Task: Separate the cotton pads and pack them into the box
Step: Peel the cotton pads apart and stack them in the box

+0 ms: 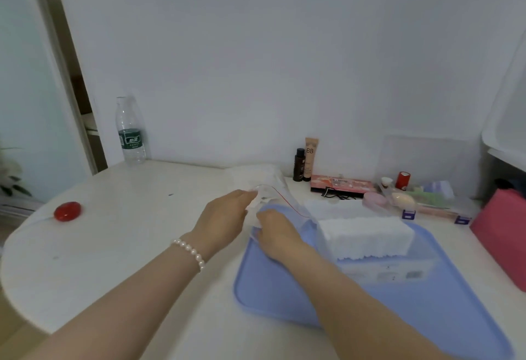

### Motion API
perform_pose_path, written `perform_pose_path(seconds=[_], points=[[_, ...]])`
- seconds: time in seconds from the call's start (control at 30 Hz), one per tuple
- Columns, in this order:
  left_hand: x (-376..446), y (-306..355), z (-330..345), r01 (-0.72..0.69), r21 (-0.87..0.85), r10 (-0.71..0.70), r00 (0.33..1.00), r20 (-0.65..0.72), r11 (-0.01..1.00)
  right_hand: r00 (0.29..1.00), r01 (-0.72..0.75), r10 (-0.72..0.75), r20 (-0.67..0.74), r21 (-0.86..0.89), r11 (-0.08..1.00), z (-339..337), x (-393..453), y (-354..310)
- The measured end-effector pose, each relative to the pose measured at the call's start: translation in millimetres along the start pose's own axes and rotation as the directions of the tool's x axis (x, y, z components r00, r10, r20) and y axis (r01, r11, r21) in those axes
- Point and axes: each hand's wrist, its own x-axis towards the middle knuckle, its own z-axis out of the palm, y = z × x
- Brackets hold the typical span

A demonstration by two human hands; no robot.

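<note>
On the blue tray [284,297] a block of cotton pads [367,236] is lying in its clear wrapper, just right of the hands. The right hand [277,234] and the left hand [225,219] are both pinching the wrapper's crinkled open end [263,199]. The pads are looking light, soft and easily crushed, so I would be holding the block gently at its short sides.

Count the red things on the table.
2 plainly red: a round red object at the table's left, and a small red container at the back right among the cosmetics. More may be hidden there.
</note>
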Motion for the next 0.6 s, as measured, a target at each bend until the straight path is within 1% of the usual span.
perform_pose_path(seconds=[0.07,0.17,0.23,0.3,0.37,0.43,0.47,0.5,0.53,0.57,0.6], points=[[3.9,3.7,2.0,0.041,0.015,-0.04,0.999,-0.027,0.999,0.999,-0.044,0.047,0.021,-0.093,0.995,9.5,10.4,-3.9],[8.9,7.3,5.2,0.101,-0.074,-0.109,0.988,-0.109,0.992,0.997,-0.073,0.073,-0.006,-0.155,0.985,11.7,21.5,-11.2],[14.5,9.4,3.3,0.151,-0.174,-0.182,0.966,-0.182,0.973,0.993,-0.121,0.121,-0.013,-0.065,0.99,8.6,24.2,-12.4],[25.5,9.8,1.8,0.159,-0.245,-0.211,0.956,-0.202,0.956,0.986,-0.165,0.167,-0.018,0.082,0.983,4.4,25.5,-9.1],[40.0,7.6,2.2,0.168,-0.205,-0.194,0.974,-0.117,0.964,0.979,-0.204,0.205,0.014,0.21,0.956,0.1,27.0,-5.2],[53.7,5.5,4.7,0.176,-0.156,-0.182,0.983,-0.027,0.972,0.969,-0.247,0.237,0.07,0.252,0.936,-3.1,30.7,0.8],[58.5,4.1,5.4,0.18,-0.15,-0.184,0.983,-0.009,0.972,0.964,-0.265,0.261,0.051,0.279,0.923,-5.4,31.6,3.4],[63.2,2.5,5.8,0.178,-0.145,-0.182,0.983,-0.013,0.973,0.959,-0.268,0.282,0.0,0.313,0.911,-8.2,33.7,4.5],[67.1,1.2,6.1,0.169,-0.139,-0.173,0.985,-0.022,0.976,0.953,-0.248,0.291,-0.087,0.331,0.911,-11.0,35.2,4.2],[70.6,0.1,5.8,0.159,-0.136,-0.164,0.986,-0.026,0.978,0.944,-0.231,0.291,-0.155,0.316,0.92,-13.8,37.3,3.3],[74.5,-1.3,5.6,0.148,-0.132,-0.154,0.987,-0.036,0.98,0.944,-0.203,0.266,-0.193,0.291,0.935,-16.2,39.2,1.3]])
